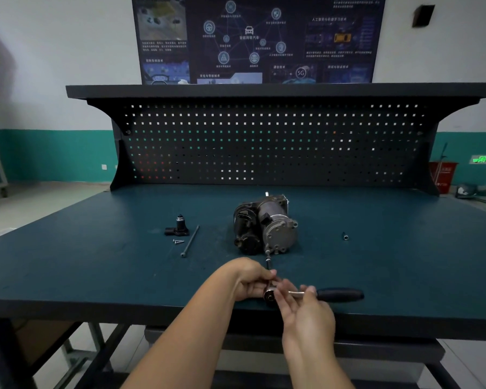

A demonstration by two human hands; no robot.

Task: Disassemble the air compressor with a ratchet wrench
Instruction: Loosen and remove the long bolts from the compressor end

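Steadying the ratchet wrench point(334, 295) near the front edge of the bench point(96, 262), at 6 o'clock from the air compressor point(265, 227).

- Compressor lies on its side at bench centre with its grey end cap toward the person. Probably so the fasteners on that face can be reached head-on.
- An extension bar point(268, 263) runs from the wrench head up to the cap's lower edge. It looks seated on a fastener there, but the contact is too small to confirm.
- Left hand point(251, 279): fingers curled round the head where it meets the bar, likely keeping the drive square to the fastener.
- Right hand point(303, 308): palm up, thumb and loosely spread fingers pinching the bare metal shank just behind the head. The black grip pointing to 3 o'clock is left free, which suggests setting or light spinning rather than hard pulling.
- At 9 o'clock from the compressor, grouped together: black fitting point(179, 227), long bolt point(190, 241), small screws point(178, 242). These look like removed parts parked out of the work zone.
- A spare socket point(345, 236) sits apart at 3 o'clock.
- Judgement: disassembly is partly done.
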